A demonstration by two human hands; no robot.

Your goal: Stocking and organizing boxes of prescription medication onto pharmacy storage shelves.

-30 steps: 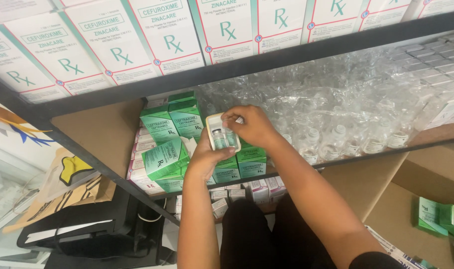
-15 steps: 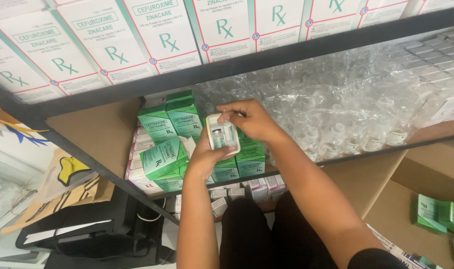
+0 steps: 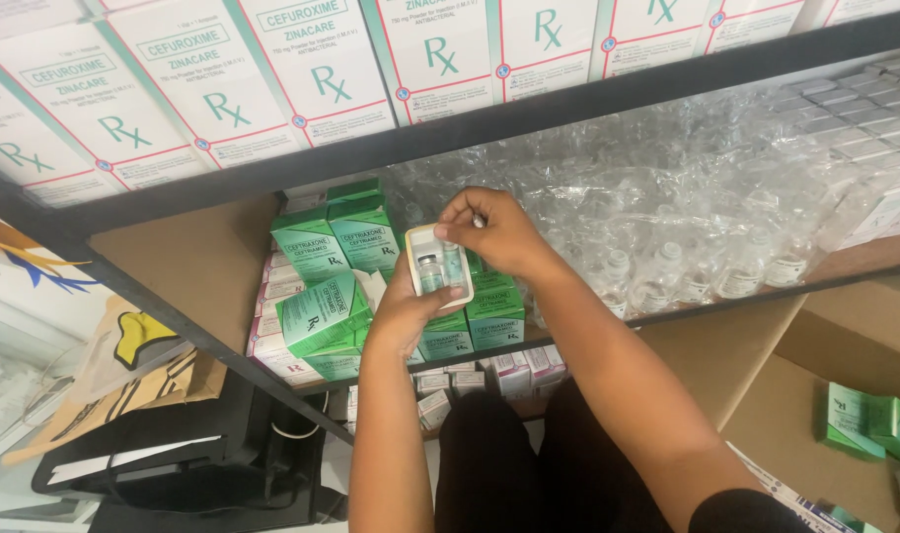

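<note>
Two vials [image 3: 429,273] in one white tray [image 3: 440,263]

Small vial [image 3: 429,272] in tray [image 3: 440,265] — contents unreadable; right hand [image 3: 496,229] covers tray's top edge.

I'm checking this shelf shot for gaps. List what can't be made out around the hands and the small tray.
Head view only:
- Small white tray: underside hidden by left hand.
- Right hand: what its fingertips pinch is too small to tell.
- Vials under plastic wrap: blurred by glare and creases.
- Green boxes: rear rows hidden by front ones.
</note>
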